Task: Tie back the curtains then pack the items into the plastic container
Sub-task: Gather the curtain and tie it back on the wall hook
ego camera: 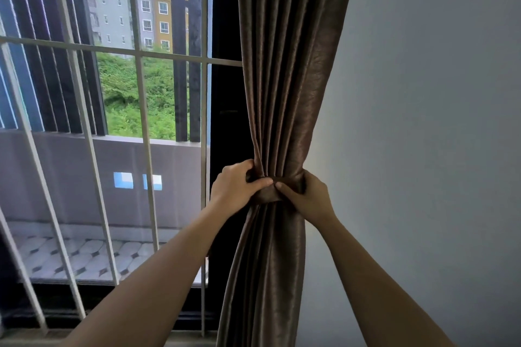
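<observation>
A brown curtain (284,70) hangs bunched at the right side of the window, pinched to a narrow waist. A matching brown tie-back band (267,194) wraps around that waist. My left hand (236,186) grips the band and the folds from the left, thumb lying across the front. My right hand (306,196) grips the band from the right, thumb meeting the left thumb. The plastic container and the items are out of view.
White window bars (141,70) and a dark window frame (225,121) stand left of the curtain, with a tiled balcony floor (84,256) beyond. A plain grey wall (423,121) fills the right side.
</observation>
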Demonstrator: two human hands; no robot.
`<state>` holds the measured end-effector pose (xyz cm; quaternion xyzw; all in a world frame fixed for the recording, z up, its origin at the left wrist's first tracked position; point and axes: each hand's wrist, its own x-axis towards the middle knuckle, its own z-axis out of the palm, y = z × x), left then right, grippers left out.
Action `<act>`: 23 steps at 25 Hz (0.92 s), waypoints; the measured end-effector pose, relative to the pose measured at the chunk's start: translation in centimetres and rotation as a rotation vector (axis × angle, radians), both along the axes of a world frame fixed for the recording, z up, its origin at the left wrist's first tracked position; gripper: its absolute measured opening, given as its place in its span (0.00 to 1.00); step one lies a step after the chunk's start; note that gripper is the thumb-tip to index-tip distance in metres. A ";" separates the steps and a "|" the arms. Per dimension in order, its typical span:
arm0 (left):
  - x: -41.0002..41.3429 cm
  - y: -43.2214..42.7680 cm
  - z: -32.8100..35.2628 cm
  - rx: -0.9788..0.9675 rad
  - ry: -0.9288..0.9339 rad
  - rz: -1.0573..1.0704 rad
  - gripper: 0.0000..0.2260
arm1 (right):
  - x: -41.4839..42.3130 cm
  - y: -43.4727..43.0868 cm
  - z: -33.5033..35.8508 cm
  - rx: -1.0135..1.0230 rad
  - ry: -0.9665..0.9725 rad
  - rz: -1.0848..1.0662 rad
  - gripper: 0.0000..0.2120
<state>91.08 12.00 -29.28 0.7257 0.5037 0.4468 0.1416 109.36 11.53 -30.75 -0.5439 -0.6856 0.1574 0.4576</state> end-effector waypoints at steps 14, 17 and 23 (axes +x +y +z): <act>0.2 -0.9 0.7 0.005 -0.120 -0.136 0.13 | 0.9 -1.6 3.2 -0.029 0.248 0.097 0.17; -0.6 -0.4 0.8 0.036 -0.095 -0.035 0.12 | 1.0 -1.6 3.1 0.038 0.195 -0.029 0.17; -0.7 -1.1 0.8 0.014 -0.072 -0.071 0.11 | 1.3 -2.2 3.2 -0.034 0.169 0.039 0.17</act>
